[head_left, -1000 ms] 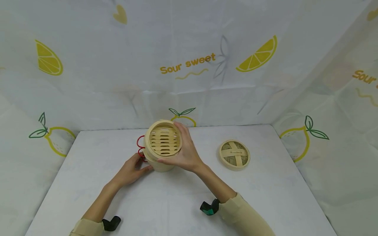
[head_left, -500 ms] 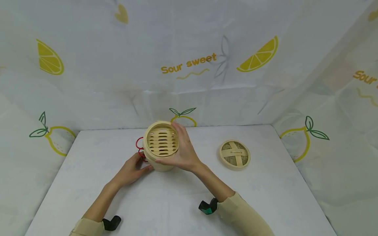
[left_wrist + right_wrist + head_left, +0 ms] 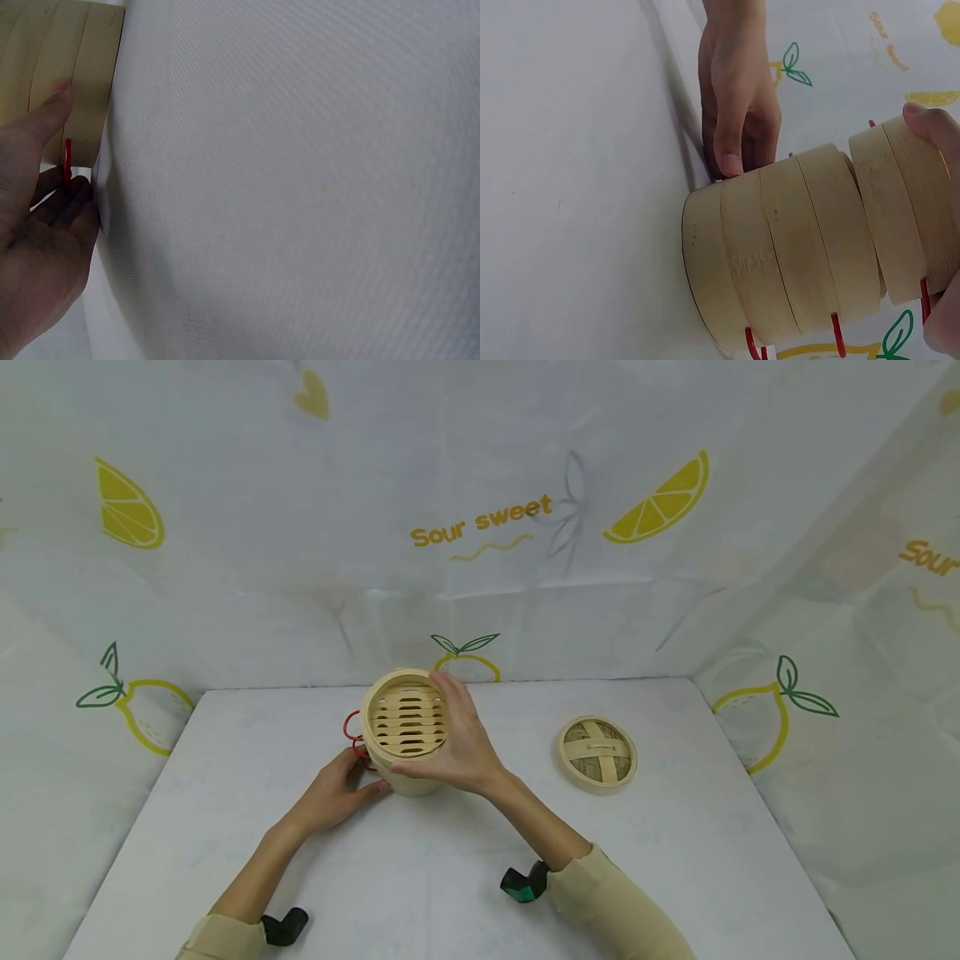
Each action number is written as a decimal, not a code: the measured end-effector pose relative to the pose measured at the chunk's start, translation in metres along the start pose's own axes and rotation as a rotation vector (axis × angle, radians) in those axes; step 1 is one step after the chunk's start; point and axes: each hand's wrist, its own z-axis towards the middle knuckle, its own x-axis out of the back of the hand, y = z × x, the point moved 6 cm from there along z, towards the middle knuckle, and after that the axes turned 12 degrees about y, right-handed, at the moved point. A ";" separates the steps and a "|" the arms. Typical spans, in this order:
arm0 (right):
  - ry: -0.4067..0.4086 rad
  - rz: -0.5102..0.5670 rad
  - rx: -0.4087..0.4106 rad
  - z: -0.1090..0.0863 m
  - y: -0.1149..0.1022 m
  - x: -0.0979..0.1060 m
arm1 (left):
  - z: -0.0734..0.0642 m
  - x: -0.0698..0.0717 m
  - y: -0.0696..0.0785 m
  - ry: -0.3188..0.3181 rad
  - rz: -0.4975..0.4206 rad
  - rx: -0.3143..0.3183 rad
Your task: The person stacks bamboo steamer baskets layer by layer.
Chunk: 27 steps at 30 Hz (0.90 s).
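A small bamboo steamer basket (image 3: 408,728) with a slatted base and red loops is tilted toward the camera in the head view. My right hand (image 3: 461,745) grips it from the right, thumb low and fingers over the far rim. Directly below it stands the lower steamer stack (image 3: 772,251), also with red loops. The right wrist view shows a narrow dark gap at one side between basket and stack. At the stack's left side, my left hand (image 3: 337,789) holds the bottom part, its thumb (image 3: 56,112) against the bamboo wall and its fingers near a red loop.
A round bamboo lid (image 3: 597,752) with crossed bands lies on the white table (image 3: 465,877), right of the hands. A white lemon-print curtain (image 3: 300,593) rises behind and beside the table. A black device (image 3: 285,928) sits at each sleeve cuff.
My right hand and the tilted steamer basket have shifted slightly left, more over the lower stack. My left hand stays in place, and the lid lies where it was.
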 end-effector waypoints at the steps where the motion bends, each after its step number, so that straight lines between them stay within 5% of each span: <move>1: -0.003 0.000 0.001 0.000 0.000 -0.001 | 0.000 0.000 0.000 -0.002 0.000 -0.002; 27: -0.041 -0.041 -0.080 0.004 0.003 -0.010 | 0.000 0.000 0.000 0.000 0.013 0.026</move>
